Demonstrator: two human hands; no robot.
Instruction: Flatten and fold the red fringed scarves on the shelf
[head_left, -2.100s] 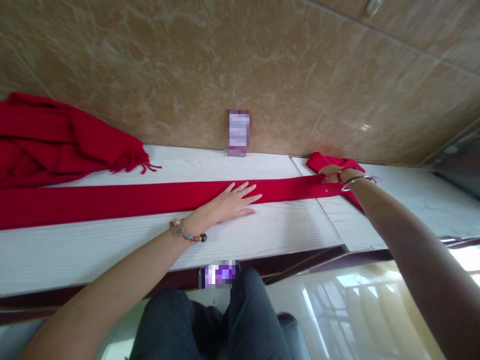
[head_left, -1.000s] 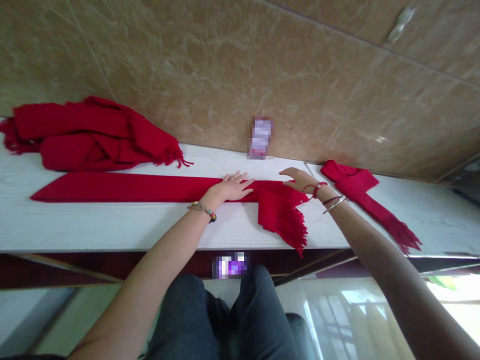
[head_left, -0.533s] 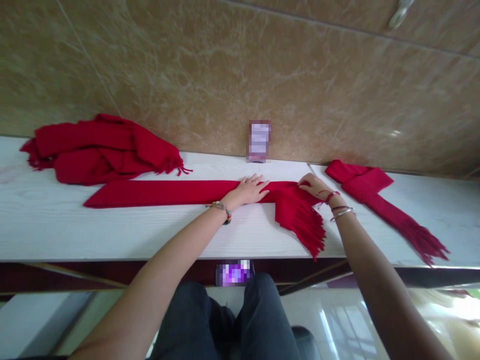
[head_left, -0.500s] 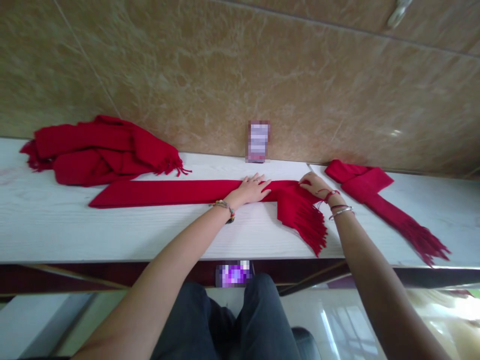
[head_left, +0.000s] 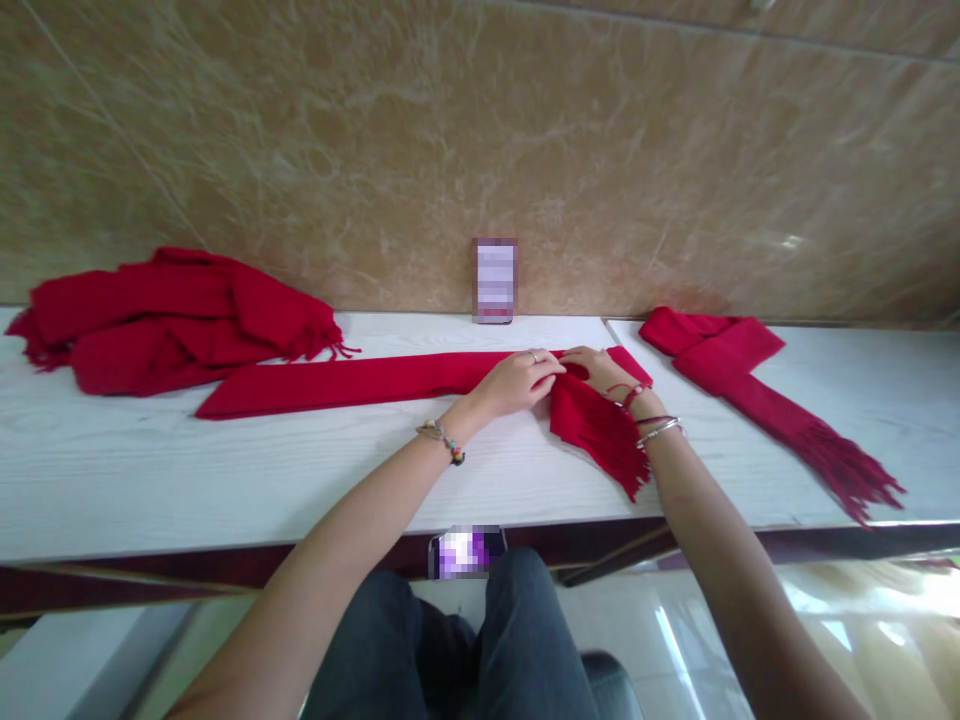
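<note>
A long red scarf lies folded into a narrow strip in front of me, its fringed end turned down toward the table's front edge. My left hand is closed, with thumb and fingers pinching the scarf at the bend. Right beside it, my right hand has its fingers curled round the fabric at the same fold, almost touching the left fingertips. A short flat piece of the strip shows beyond the right wrist.
A bunched red scarf lies at the left by the tiled wall. Another folded red scarf with fringe is at the right. One blurred phone leans on the wall; another is by my knees, below the white tabletop.
My left hand has gone from lying flat and spread to pinching the scarf. My right hand has moved left to meet it, and the scarf's bend is now gathered between them.
</note>
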